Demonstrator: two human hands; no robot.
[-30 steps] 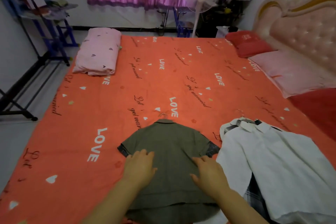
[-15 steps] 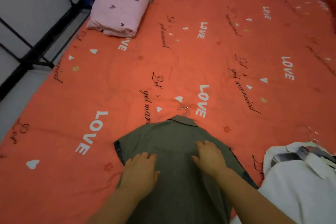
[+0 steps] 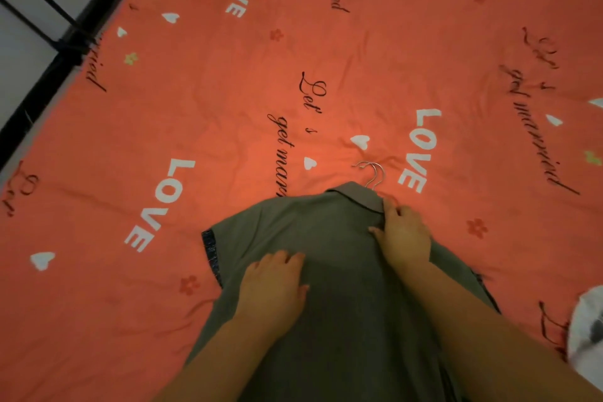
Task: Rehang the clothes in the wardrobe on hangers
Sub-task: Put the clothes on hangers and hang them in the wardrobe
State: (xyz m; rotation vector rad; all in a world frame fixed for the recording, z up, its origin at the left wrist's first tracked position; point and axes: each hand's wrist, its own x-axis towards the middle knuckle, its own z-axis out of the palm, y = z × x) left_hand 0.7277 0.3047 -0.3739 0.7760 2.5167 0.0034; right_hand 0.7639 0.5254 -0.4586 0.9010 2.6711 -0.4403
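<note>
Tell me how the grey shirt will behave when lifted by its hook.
Likely floppy: the grey shirt lies flat on the bedspread, so it should drape. Probably light: thin cloth. The metal hook looks stiff enough to carry it.

orange bedsheet (image 3: 326, 59) printed with white "LOVE", black script "Let's get married"

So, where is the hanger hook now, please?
In the head view the hanger hook pokes out of the grey shirt at its collar, right of centre, on the orange bedsheet beyond the right hand.
</note>
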